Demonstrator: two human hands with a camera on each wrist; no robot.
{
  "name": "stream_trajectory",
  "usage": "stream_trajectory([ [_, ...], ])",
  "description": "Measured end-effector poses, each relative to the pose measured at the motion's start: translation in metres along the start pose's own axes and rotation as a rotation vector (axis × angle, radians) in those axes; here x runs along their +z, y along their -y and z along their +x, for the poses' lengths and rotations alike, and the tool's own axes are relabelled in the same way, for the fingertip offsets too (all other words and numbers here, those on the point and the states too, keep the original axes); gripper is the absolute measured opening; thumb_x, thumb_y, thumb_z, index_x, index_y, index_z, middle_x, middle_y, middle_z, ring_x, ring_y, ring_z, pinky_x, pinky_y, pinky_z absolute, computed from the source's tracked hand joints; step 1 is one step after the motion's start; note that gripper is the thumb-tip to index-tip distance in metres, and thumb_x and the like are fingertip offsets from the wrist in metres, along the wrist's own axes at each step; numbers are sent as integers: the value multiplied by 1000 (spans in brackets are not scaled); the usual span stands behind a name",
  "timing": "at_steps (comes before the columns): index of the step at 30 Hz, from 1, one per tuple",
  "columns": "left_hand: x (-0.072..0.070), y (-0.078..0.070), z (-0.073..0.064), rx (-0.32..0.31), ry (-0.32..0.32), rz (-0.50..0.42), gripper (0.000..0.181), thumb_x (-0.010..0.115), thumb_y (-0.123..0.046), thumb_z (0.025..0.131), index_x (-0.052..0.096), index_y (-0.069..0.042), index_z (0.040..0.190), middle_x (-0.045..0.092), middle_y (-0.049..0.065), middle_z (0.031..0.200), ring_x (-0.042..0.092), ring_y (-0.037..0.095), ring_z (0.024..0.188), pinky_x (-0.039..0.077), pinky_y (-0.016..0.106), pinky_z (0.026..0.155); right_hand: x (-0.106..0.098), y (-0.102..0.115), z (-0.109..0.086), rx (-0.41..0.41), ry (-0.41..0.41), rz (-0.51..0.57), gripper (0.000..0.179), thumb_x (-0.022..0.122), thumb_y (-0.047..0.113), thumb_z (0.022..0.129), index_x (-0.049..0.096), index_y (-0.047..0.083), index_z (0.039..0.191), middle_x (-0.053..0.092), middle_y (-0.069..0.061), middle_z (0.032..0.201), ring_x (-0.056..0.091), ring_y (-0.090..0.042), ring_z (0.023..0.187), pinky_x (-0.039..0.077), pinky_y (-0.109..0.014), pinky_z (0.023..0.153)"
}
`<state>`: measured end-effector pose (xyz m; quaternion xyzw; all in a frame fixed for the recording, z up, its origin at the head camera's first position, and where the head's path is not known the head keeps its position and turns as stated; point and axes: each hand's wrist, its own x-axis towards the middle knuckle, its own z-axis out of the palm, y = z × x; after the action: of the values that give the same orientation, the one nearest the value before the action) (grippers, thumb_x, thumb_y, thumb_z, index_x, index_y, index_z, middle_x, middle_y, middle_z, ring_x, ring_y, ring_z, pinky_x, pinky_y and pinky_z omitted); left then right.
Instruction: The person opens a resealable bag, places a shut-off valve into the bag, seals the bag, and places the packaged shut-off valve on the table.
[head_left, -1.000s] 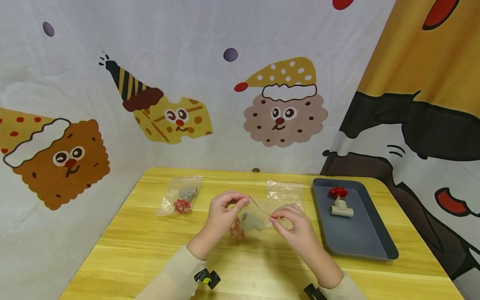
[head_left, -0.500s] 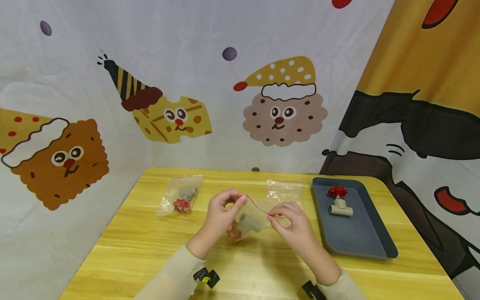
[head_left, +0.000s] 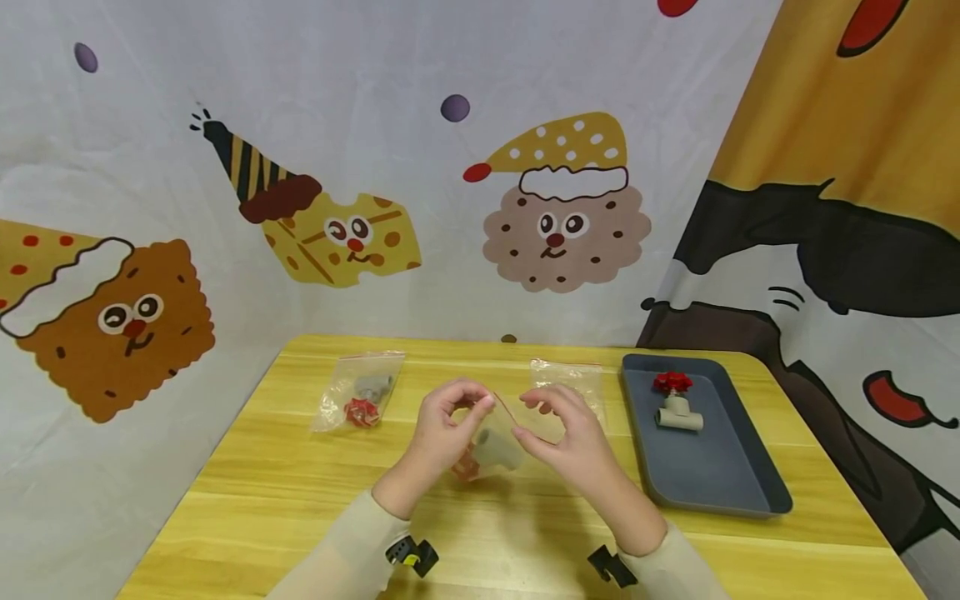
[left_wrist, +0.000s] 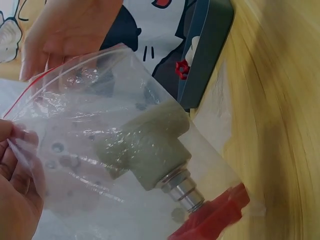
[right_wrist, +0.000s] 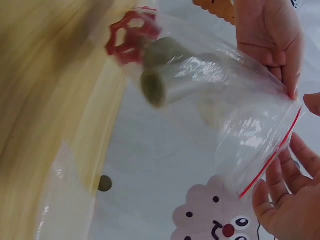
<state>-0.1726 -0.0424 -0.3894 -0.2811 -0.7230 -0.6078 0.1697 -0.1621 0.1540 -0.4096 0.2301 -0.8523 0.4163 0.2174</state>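
Observation:
A clear zip bag (left_wrist: pixel 75 150) with a red strip along its top hangs between my hands. Inside lies a grey tee-shaped valve (left_wrist: pixel 150 140) with a metal stem and a red handwheel (right_wrist: pixel 131 37). My left hand (head_left: pixel 450 423) pinches one top corner of the bag, thumb against forefinger. At the red strip is my right hand (head_left: pixel 573 437), its thumb spread apart from its fingers. In the right wrist view the right fingers (right_wrist: pixel 290 180) lie loosely along the strip.
A grey tray (head_left: pixel 720 475) on the right holds an unbagged valve (head_left: pixel 678 412) with a red handwheel. Back left on the wooden table (head_left: pixel 285 517) lies another bagged valve (head_left: pixel 367 400). A flat clear bag (head_left: pixel 570 375) lies behind the right hand.
My right hand has let go of the strip's far end, spread its thumb and fingers, and shifted left along the bag's top. The left hand keeps its pinch.

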Motion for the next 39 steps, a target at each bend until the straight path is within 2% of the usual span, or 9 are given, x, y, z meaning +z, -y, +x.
stream_trajectory([
  [6, 2, -2, 0, 10, 17, 13, 7, 63, 0, 88, 64, 7, 86, 65, 17, 80, 62, 23, 73, 55, 28, 72, 4, 7, 12, 29, 2, -14, 28, 80, 24, 76, 65, 18, 99, 58, 7, 88, 51, -12, 87, 46, -32, 75],
  [15, 1, -1, 1, 17, 42, 17, 5, 63, 1, 87, 66, 6, 86, 66, 18, 79, 63, 26, 73, 56, 31, 71, 8, 16, 20, 39, 16, 21, 11, 76, 16, 80, 66, 21, 84, 60, 12, 85, 54, -12, 83, 47, -29, 74],
  [23, 0, -1, 1, 13, 48, 19, 5, 63, 1, 87, 67, 5, 87, 67, 16, 79, 63, 25, 71, 56, 30, 69, 10, 19, 22, 46, 5, 44, 10, 74, 12, 80, 68, 19, 81, 61, 12, 82, 55, -11, 79, 46, -28, 68],
  [30, 1, 0, 1, 18, 48, 18, 7, 64, -1, 87, 66, 6, 86, 66, 16, 77, 63, 24, 69, 56, 29, 69, 11, 18, 23, 6, -17, 34, 9, 74, 12, 81, 68, 19, 79, 62, 12, 79, 54, -12, 76, 46, -25, 67],
  [39, 1, -2, 1, 31, 36, 39, 11, 64, -3, 88, 66, 7, 85, 66, 15, 76, 62, 22, 68, 56, 30, 68, 10, 16, 23, -23, -8, 41, 4, 72, 16, 84, 71, 15, 81, 65, 10, 82, 54, -11, 76, 46, -25, 65],
])
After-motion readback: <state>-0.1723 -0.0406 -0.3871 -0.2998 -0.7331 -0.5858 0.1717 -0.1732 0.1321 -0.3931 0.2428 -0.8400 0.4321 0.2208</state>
